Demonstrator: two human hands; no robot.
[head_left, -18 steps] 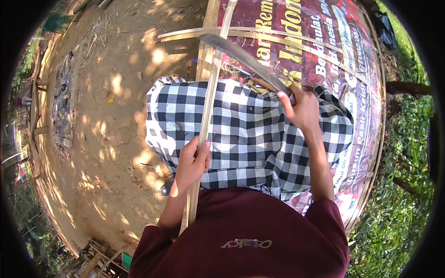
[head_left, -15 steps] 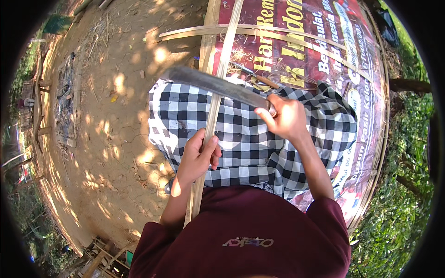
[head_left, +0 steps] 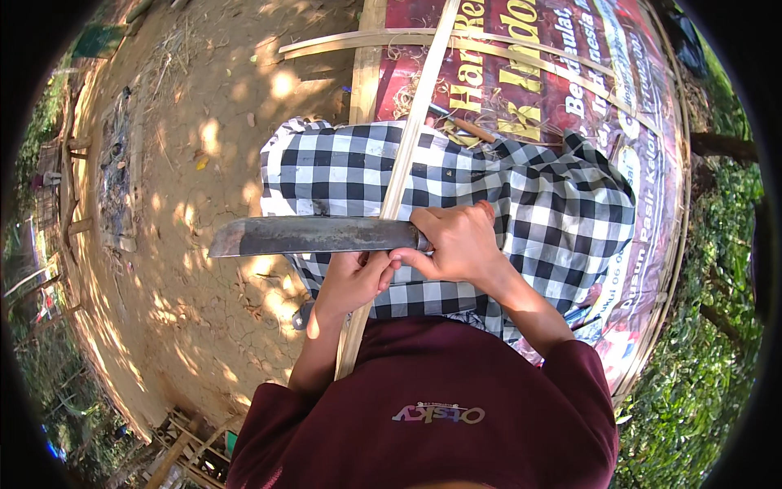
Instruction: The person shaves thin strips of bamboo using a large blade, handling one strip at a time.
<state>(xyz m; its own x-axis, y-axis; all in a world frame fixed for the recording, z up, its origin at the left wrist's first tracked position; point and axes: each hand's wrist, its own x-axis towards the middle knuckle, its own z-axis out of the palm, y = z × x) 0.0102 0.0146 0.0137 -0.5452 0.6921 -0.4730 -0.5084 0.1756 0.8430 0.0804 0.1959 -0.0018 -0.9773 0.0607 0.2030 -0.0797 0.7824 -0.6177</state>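
My right hand (head_left: 456, 244) is closed round the handle of a machete (head_left: 318, 236). Its wide, dark blade points left and lies crosswise over a long pale bamboo strip (head_left: 411, 143). The strip runs from beside my body, across my lap, to the far edge of the view. Just below the blade, my left hand (head_left: 352, 281) grips the strip with closed fingers, which the blade partly hides. My two hands nearly touch at the thumbs. A black-and-white checked cloth (head_left: 342, 179) covers my lap beneath the strip.
Several more bamboo strips (head_left: 505, 49) lie across a printed red banner (head_left: 407, 77) ahead. On it are curled shavings and a knife with a wooden handle (head_left: 472, 128). A wooden plank (head_left: 368, 81) borders the banner. Bare dirt ground (head_left: 179, 163) spreads to the left; green plants (head_left: 692, 367) grow at right.
The machete has come down along the strip toward my left hand, its blade turning from slanted to level. The strip's far end has swung to the right.
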